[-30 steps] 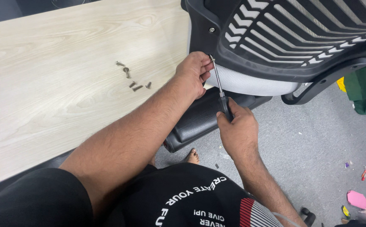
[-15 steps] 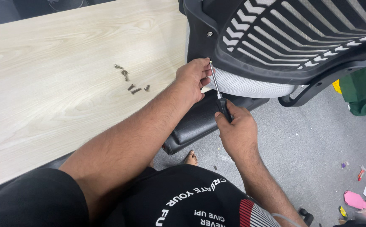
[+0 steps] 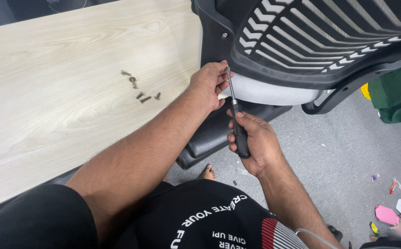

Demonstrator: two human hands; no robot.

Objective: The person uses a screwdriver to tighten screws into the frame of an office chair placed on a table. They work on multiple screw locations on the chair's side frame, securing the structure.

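Grey floor lay below; the chair [image 3: 302, 41] ran off-frame. Right hand [image 3: 256, 143] gripped a black-handled screwdriver [image 3: 236, 115], its tip hidden where left hand [image 3: 209, 85] pinched the shaft.

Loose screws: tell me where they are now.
In the head view, the screws lie clustered on the wooden table, left of the left hand and the chair.

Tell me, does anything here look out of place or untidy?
Yes. An office chair lies tipped against the table edge, not upright. Several loose screws lie scattered on the table, and paper scraps litter the floor.
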